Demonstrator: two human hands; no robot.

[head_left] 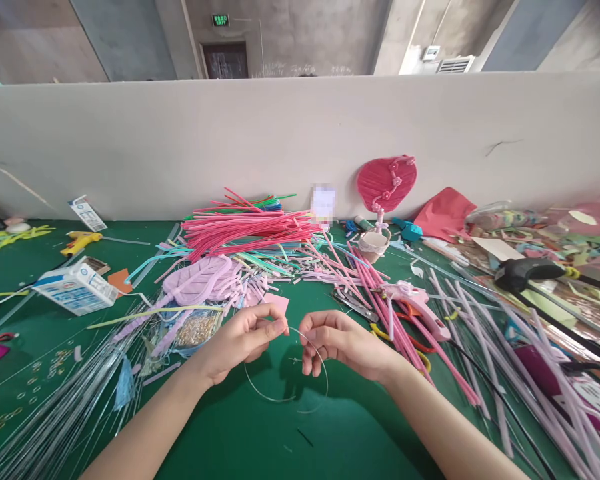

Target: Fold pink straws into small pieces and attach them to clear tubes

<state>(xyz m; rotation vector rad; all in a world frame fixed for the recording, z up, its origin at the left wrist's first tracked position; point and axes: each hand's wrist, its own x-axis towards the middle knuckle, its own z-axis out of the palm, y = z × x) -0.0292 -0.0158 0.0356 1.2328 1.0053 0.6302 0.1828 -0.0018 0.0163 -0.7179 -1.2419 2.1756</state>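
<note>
Between my hands hangs a thin wire (327, 377) bent into an incomplete ring, with a gap near its bottom. My left hand (253, 333) pinches the top of it between thumb and index finger. Just to the right, my right hand (337, 340) has its fingers curled and close together around the wire's upper right part. A short twisted bit of wire shows near its fingertips. Both hands are raised over the green tabletop (260, 447). A lilac fuzzy leaf-shaped piece (200, 280) lies beyond my left hand.
Red pipe cleaners (250, 230) are heaped at the back. Scissors (355, 305) and a pink glue gun (415, 307) lie right of my hands, among pink pipe cleaners. Loose metal wires (80, 400) spread at left. A small pot (373, 245) carries a red fan-shaped piece (380, 183) before the white partition (180, 147).
</note>
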